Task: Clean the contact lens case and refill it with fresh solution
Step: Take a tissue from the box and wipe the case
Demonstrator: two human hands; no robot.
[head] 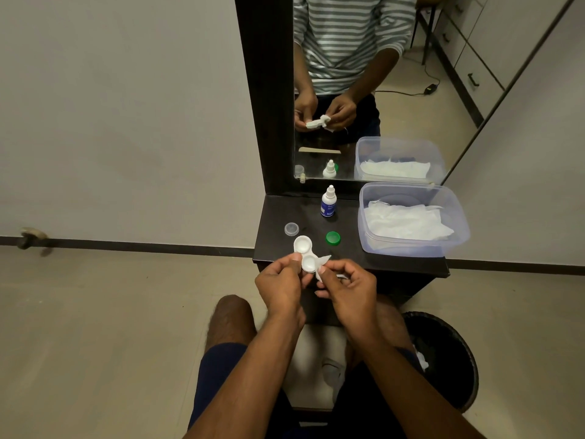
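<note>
A white two-well contact lens case (304, 253), both wells uncapped, is held over the front edge of the dark table (395, 264). My left hand (280, 286) grips it at the near well with thumb on top. My right hand (346, 288) pinches a small piece of white tissue (323, 264) against the case's right side. On the table lie a clear cap (291, 229) and a green cap (333, 238). A small solution bottle (329, 202), white with a blue label, stands upright near the mirror.
A clear plastic tub (459, 229) holding white tissues sits at the table's right. A mirror (364, 90) stands behind the table. A black waste bin (449, 356) with a tissue scrap is on the floor at the right, beside my knee.
</note>
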